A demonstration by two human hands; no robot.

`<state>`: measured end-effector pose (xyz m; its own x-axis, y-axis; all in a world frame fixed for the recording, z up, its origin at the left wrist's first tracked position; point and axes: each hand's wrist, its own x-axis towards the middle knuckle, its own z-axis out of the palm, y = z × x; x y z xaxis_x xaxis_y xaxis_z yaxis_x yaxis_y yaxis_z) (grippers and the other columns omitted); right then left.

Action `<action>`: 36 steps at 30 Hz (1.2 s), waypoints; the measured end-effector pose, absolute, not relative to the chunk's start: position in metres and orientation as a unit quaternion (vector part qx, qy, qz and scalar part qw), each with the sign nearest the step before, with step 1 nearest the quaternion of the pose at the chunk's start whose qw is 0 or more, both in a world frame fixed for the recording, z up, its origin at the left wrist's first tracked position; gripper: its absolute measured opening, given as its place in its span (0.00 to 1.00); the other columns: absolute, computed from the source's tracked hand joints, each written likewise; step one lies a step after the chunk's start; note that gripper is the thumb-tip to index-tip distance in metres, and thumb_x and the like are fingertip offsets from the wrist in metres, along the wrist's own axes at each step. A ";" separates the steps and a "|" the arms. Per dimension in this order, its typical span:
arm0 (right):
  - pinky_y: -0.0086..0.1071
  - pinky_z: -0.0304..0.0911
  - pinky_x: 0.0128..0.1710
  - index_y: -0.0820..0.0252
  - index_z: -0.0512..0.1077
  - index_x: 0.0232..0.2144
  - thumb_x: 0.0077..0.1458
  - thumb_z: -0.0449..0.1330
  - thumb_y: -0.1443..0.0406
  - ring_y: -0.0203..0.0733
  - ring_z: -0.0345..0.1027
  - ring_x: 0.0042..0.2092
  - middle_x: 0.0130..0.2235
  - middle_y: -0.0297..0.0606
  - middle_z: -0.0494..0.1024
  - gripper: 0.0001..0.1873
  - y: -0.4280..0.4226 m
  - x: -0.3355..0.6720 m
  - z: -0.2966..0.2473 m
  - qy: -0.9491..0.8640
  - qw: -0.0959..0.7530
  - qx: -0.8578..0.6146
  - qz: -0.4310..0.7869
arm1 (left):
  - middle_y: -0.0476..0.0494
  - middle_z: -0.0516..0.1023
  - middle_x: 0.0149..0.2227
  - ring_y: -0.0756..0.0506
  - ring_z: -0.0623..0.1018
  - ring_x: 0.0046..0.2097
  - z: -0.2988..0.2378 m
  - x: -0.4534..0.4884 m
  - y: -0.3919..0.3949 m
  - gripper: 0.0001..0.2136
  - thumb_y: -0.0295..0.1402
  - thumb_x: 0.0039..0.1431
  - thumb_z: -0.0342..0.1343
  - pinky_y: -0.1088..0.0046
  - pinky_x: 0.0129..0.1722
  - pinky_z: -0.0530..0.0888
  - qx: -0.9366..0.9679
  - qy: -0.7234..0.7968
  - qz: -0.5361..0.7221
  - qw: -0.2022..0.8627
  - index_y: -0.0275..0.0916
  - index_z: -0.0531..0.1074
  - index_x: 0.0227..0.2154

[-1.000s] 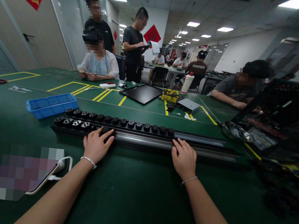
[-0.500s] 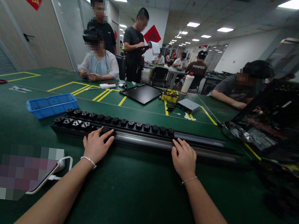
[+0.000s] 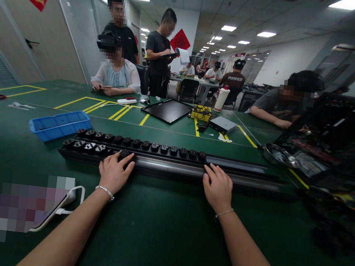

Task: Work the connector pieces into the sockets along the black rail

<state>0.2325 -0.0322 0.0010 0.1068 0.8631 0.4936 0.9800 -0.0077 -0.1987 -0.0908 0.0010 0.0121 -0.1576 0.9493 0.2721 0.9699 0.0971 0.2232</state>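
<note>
Two long black rails lie side by side across the table in front of me. Dark sockets stand in a row along most of the far rail (image 3: 238,164), while the near rail (image 3: 167,165) has several sockets (image 3: 90,146) at its left end and a bare metallic channel to the right. My left hand (image 3: 114,173) rests with spread fingers on the near rail, its fingertips beside a socket. Farther right, my right hand (image 3: 218,189) lies on the same rail's front edge, fingers stretched out. Neither hand is wrapped around anything; the thumbs are partly hidden.
Left of the rails sits a blue tray (image 3: 59,126), with a charging phone (image 3: 48,212) nearer me. Beyond are a black panel (image 3: 167,111), a yellow box with cables (image 3: 201,112) and a bottle (image 3: 221,98). At right stand a metal bowl (image 3: 280,156) and an open chassis. Other people sit opposite.
</note>
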 end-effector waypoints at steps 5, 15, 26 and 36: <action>0.44 0.51 0.52 0.55 0.69 0.49 0.57 0.45 0.61 0.46 0.57 0.57 0.54 0.39 0.69 0.21 -0.031 0.234 -0.002 -0.660 0.252 -0.698 -0.118 | 0.40 0.61 0.58 0.37 0.59 0.58 0.010 -0.092 0.001 0.19 0.43 0.60 0.42 0.50 0.55 0.56 -0.649 -0.740 -0.175 0.035 0.53 0.66 0.52; 0.43 0.51 0.52 0.56 0.70 0.48 0.57 0.46 0.62 0.46 0.58 0.56 0.53 0.40 0.70 0.20 -0.031 0.233 -0.002 -0.659 0.255 -0.697 -0.125 | 0.40 0.62 0.57 0.36 0.60 0.57 0.010 -0.092 0.002 0.18 0.43 0.59 0.45 0.51 0.55 0.57 -0.647 -0.736 -0.196 0.033 0.52 0.68 0.51; 0.44 0.51 0.53 0.55 0.70 0.49 0.57 0.46 0.61 0.46 0.57 0.56 0.53 0.39 0.70 0.21 -0.031 0.233 -0.001 -0.658 0.254 -0.699 -0.118 | 0.40 0.63 0.57 0.37 0.60 0.57 0.010 -0.092 0.002 0.17 0.42 0.60 0.45 0.50 0.55 0.57 -0.650 -0.734 -0.196 0.026 0.53 0.68 0.50; 0.44 0.51 0.53 0.56 0.69 0.49 0.57 0.45 0.62 0.46 0.57 0.57 0.54 0.39 0.69 0.21 -0.033 0.232 0.002 -0.658 0.246 -0.703 -0.114 | 0.41 0.63 0.57 0.37 0.61 0.57 0.008 -0.094 0.003 0.17 0.43 0.59 0.45 0.51 0.55 0.57 -0.650 -0.732 -0.200 0.031 0.53 0.69 0.50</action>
<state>0.2316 -0.0329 0.0015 0.1093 0.8684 0.4837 0.9806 -0.0144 -0.1957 -0.0938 0.0026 0.0085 -0.1518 0.9398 0.3060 0.9650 0.0739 0.2517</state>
